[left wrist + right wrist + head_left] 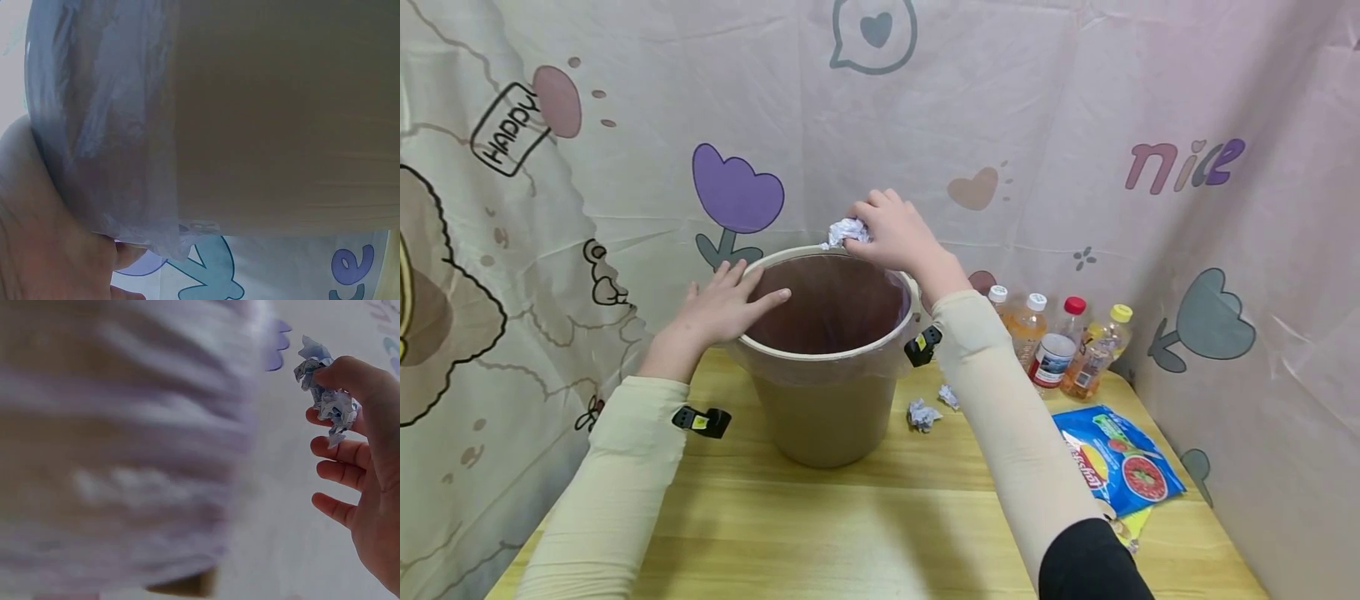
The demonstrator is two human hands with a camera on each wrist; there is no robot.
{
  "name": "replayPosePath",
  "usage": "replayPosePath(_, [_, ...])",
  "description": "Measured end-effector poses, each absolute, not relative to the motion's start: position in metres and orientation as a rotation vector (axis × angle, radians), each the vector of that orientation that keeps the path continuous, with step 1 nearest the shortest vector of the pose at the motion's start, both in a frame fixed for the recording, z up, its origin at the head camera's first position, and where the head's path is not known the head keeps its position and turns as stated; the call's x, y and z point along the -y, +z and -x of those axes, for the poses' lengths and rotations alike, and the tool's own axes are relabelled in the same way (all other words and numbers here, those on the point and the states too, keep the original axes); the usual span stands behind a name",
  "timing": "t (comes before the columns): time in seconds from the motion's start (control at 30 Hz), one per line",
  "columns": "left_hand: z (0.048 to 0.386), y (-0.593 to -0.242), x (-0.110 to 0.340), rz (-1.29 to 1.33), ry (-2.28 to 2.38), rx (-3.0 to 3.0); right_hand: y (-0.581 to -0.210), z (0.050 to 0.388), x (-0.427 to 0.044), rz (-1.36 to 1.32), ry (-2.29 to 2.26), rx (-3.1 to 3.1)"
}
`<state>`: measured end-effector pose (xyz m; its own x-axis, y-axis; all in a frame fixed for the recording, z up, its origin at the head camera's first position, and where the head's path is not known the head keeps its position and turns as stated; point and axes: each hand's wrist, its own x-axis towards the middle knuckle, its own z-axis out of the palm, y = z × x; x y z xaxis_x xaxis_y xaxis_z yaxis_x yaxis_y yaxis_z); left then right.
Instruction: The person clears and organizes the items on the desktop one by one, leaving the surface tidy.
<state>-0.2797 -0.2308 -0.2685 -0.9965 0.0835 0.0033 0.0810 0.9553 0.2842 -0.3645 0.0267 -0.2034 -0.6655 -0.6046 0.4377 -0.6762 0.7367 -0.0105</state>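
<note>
A wad of crumpled paper [847, 232] is held at the far rim of the bin [822, 421] by the right hand [898, 233], pinched between thumb and forefinger, the other fingers left loose. Whether the rim is touched by the wad cannot be told. Next to no weight is to be expected of it; it should prove soft, easily crushed and unlikely to slip. A light pinch at its thick middle seems enough; its thin corners, which may tear, are better avoided.

The left side of the bin's rim is touched by the left hand [718, 307], fingers spread and unclenched. The bin is judged light and stiff, best taken by the rim, though the filmy liner [112, 94] folded over it may slide or be snagged.

On the counter [820, 533], just right of the bin, a larger paper ball [922, 415] and a smaller paper ball [949, 397] are seen. Farther right of the bin, bottles [1055, 358] are grouped, with a blue packet [1123, 462] nearer; in the head view, the bottles are partly covered by the right sleeve [1007, 375].
</note>
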Motion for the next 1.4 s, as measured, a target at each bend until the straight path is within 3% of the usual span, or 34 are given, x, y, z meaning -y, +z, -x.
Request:
replayPosePath(0.77, [0.278, -0.269, 0.229, -0.132, 0.438, -3.116, -0.227, 0.37, -0.016, -1.031, 0.271, 2.581])
replayPosePath(1.4, [0.277, -0.269, 0.232, -0.121, 0.457, -3.12, -0.235, 0.353, -0.046, -1.059, 0.271, 2.476])
